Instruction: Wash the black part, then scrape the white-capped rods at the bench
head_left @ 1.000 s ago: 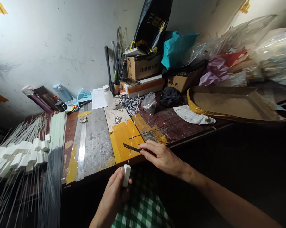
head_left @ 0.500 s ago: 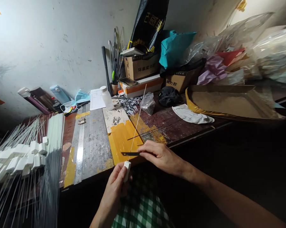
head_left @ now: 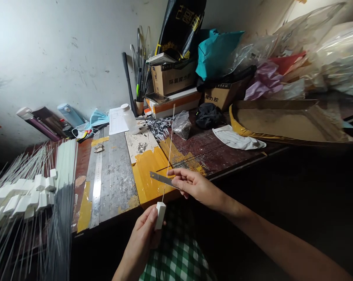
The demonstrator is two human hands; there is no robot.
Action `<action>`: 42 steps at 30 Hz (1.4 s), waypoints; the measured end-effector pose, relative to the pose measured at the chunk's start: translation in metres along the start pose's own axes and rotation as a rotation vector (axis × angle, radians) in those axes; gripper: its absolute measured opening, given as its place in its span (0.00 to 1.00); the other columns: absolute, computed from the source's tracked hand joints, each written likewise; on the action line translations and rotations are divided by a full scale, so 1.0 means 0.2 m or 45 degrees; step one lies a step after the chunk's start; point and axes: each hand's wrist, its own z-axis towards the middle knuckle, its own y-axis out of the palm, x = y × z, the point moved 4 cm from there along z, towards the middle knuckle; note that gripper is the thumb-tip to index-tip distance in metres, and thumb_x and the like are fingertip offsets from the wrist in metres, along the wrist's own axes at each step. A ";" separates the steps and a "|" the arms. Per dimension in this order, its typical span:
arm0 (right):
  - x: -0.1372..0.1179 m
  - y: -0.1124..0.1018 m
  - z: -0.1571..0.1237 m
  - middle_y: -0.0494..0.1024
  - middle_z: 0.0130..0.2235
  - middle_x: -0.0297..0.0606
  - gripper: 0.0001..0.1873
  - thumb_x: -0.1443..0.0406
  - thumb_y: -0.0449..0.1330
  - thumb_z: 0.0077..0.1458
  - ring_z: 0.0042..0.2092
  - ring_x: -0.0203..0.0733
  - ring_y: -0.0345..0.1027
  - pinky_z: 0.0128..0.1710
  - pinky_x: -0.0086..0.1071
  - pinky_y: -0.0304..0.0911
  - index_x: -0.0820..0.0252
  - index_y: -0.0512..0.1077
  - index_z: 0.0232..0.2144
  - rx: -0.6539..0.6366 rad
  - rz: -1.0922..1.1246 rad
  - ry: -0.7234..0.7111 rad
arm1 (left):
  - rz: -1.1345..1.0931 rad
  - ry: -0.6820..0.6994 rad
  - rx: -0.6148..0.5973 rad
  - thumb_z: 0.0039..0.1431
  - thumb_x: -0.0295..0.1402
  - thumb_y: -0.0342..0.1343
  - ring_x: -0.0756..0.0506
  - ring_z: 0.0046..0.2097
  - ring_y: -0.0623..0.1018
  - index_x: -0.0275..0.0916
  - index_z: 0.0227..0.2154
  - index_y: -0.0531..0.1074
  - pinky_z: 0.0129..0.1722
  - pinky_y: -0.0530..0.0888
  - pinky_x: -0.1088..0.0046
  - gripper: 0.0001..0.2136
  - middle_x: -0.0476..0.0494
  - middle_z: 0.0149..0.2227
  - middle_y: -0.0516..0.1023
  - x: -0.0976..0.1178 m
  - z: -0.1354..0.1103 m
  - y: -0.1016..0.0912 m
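Note:
My left hand (head_left: 141,231) is closed around a small white block (head_left: 160,214), held below the table's front edge. A thin pale rod (head_left: 170,142) rises from the top of the block and leans slightly right. My right hand (head_left: 199,190) pinches a flat grey cutter blade (head_left: 161,178) with a small hole near its free end. The blade lies across the rod, a little above the block; whether it touches the rod I cannot tell. Part of the rod is hidden behind the blade and fingertips.
White blocks (head_left: 24,203) with thin rods are heaped at the left. On the table (head_left: 200,146) are a steel ruler (head_left: 98,175), yellow tape (head_left: 148,166), a plastic bottle (head_left: 129,119) and a bag of small parts (head_left: 181,125). A cardboard tray (head_left: 276,119) sits at the right.
My right hand has risen slightly, and the blade has turned from nearly edge-on to show its flat side, tilting down to the right. The block has shifted slightly right and the rod stands more upright.

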 end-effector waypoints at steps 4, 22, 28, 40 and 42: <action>0.02 -0.02 0.03 0.66 0.24 0.27 0.19 0.52 0.61 0.55 0.23 0.29 0.58 0.23 0.24 0.58 0.63 0.72 0.39 0.043 0.098 0.047 | 0.040 0.000 0.101 0.54 0.55 0.58 0.56 0.22 0.58 0.40 0.47 0.70 0.21 0.49 0.78 0.26 0.52 0.28 0.67 -0.02 -0.03 -0.02; -0.06 -0.05 -0.04 0.75 0.36 0.37 0.04 0.67 0.53 0.63 0.38 0.39 0.71 0.40 0.32 0.66 0.57 0.67 0.36 0.475 -0.768 -0.547 | 0.082 0.198 0.446 0.42 0.49 0.70 0.55 0.23 0.59 0.37 0.29 0.76 0.22 0.55 0.80 0.20 0.53 0.23 0.65 -0.02 -0.05 -0.10; -0.06 -0.02 -0.08 0.73 0.35 0.37 0.05 0.69 0.53 0.63 0.38 0.39 0.70 0.41 0.32 0.66 0.58 0.68 0.35 0.402 -0.789 -0.588 | 0.147 0.226 0.404 0.43 0.51 0.68 0.56 0.22 0.57 0.37 0.28 0.74 0.21 0.54 0.81 0.21 0.54 0.21 0.62 -0.05 -0.01 -0.15; -0.05 0.02 -0.10 0.76 0.35 0.35 0.04 0.67 0.56 0.62 0.37 0.37 0.71 0.39 0.30 0.65 0.58 0.71 0.34 0.240 -0.591 -0.376 | 0.079 0.189 0.367 0.46 0.49 0.68 0.56 0.20 0.54 0.36 0.27 0.74 0.20 0.51 0.81 0.19 0.58 0.17 0.54 -0.04 -0.02 -0.11; -0.04 0.03 -0.10 0.76 0.35 0.34 0.04 0.68 0.56 0.62 0.37 0.37 0.71 0.39 0.30 0.65 0.58 0.71 0.34 0.221 -0.578 -0.378 | 0.071 0.175 0.361 0.45 0.49 0.68 0.57 0.21 0.54 0.37 0.27 0.74 0.20 0.51 0.82 0.19 0.58 0.17 0.55 -0.05 -0.02 -0.11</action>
